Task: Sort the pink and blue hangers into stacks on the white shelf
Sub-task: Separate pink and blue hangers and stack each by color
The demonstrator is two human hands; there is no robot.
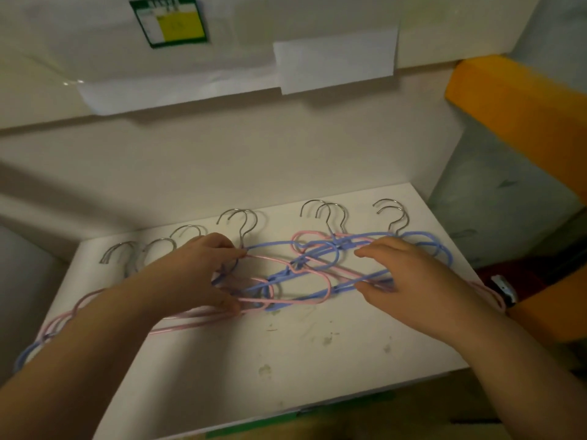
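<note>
- On the white shelf point(286, 354), a tangle of pink hangers point(313, 274) and blue hangers point(320, 254) lies spread from side to side, their metal hooks point(243, 223) pointing toward the back wall.
- The left hand point(197, 274) reaches into the left part of the tangle; its fingers curl round the wires, forefinger tip at a hanger's neck just below a hook, thumb pressing a pink bar at the near side.
- Between the fingers of both hands, pink and blue wires cross over each other.
- The right hand point(409, 281) sits over the right part; its thumb and lower fingers pinch the blue and pink bars, while the forefinger reaches out straight above them.
- Behind the left fingers, more hooks lie in a row.
- Beyond the right wrist, a pink loop overhangs the shelf edge.
- Above, a green and yellow label point(168, 20) and a white paper point(336, 63) are stuck on the upper panel.
</note>
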